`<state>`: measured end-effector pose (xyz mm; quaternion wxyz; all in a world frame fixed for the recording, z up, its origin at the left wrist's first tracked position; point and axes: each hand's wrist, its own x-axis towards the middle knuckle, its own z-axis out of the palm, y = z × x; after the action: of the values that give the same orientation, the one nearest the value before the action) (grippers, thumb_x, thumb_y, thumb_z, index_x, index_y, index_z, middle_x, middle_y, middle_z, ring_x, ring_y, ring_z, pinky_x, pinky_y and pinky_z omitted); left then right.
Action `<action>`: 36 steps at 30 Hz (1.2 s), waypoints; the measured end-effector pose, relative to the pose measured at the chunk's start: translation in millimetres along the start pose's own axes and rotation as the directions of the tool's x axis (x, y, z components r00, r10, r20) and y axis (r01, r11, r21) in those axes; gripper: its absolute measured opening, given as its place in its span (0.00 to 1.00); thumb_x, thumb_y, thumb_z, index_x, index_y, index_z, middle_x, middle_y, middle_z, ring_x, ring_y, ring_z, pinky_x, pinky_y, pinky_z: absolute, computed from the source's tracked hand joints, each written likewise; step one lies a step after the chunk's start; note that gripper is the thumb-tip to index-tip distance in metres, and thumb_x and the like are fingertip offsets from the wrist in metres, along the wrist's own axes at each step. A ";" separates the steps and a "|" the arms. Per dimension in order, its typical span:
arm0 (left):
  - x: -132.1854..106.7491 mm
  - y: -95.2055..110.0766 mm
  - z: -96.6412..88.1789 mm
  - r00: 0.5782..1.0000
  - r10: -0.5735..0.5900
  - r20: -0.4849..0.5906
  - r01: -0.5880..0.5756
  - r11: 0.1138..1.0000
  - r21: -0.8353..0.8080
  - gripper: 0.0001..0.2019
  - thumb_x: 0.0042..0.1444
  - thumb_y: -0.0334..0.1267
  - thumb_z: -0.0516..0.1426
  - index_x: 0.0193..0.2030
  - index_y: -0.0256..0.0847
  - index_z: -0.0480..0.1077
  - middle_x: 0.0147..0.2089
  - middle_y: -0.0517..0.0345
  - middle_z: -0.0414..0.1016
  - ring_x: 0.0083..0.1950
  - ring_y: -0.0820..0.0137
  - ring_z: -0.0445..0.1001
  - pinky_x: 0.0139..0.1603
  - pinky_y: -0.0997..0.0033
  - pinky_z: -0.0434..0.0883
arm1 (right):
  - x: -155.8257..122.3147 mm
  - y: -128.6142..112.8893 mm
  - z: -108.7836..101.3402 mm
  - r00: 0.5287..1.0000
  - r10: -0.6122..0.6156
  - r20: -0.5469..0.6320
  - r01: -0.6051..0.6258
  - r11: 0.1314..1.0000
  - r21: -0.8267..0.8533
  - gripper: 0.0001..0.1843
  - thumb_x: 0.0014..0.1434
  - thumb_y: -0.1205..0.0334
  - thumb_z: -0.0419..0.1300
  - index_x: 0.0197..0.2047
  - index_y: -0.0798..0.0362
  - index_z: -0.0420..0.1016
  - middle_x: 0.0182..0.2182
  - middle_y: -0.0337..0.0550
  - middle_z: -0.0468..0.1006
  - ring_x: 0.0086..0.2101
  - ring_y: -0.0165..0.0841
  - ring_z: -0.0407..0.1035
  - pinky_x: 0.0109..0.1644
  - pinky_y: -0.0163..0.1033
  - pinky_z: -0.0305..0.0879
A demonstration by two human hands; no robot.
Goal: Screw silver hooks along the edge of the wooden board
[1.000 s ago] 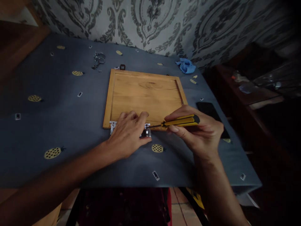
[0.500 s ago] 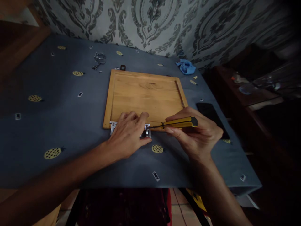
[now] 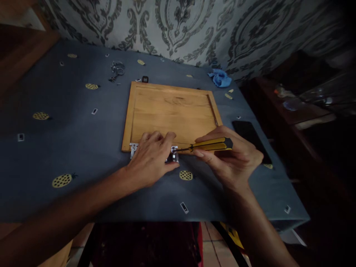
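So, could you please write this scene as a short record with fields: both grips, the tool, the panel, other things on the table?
Wooden panel: lying on a patterned tablecloth
Left grip: over the near edge, partly covering silvery metal hardware
Right grip: around a yellow-and-black screwdriver
Screwdriver tip: at the hardware; contact with a screw too small to tell
Beyond far left corner: metal pieces
Beyond far right corner: crumpled blue item
Right side: dark, phone-like object
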<state>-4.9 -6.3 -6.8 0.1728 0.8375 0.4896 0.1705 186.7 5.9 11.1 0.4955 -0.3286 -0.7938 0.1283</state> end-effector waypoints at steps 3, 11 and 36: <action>-0.2 0.4 0.2 1.000 -0.005 0.006 0.005 1.000 -0.005 0.27 0.57 0.44 0.66 0.59 0.37 0.62 0.48 0.49 0.78 0.53 0.55 0.71 0.53 0.57 0.65 | 0.1 0.1 -0.5 1.000 -0.004 -0.007 0.004 1.000 0.008 0.08 0.52 0.68 0.73 0.33 0.50 0.79 0.30 0.37 0.81 0.28 0.30 0.72 0.29 0.38 0.68; -0.1 0.8 -0.8 1.000 -0.016 0.015 0.017 1.000 -0.014 0.27 0.57 0.44 0.66 0.58 0.39 0.62 0.48 0.51 0.78 0.53 0.55 0.71 0.52 0.57 0.64 | -2.6 -4.6 -5.2 0.996 0.029 -0.090 -0.027 0.999 0.023 0.04 0.57 0.65 0.69 0.37 0.48 0.82 0.31 0.39 0.81 0.26 0.33 0.73 0.27 0.42 0.69; 0.2 0.6 -0.4 1.000 -0.020 0.019 0.020 1.000 -0.008 0.28 0.57 0.45 0.66 0.58 0.38 0.62 0.49 0.49 0.78 0.54 0.55 0.71 0.53 0.56 0.64 | -7.1 4.6 -1.9 0.998 0.069 -0.015 -0.069 0.997 0.022 0.09 0.57 0.71 0.66 0.39 0.48 0.79 0.31 0.40 0.79 0.27 0.33 0.73 0.28 0.41 0.66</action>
<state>-4.6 -6.4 -6.2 0.1826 0.8334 0.4957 0.1626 192.2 4.5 4.6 0.5005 -0.3514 -0.7766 0.1512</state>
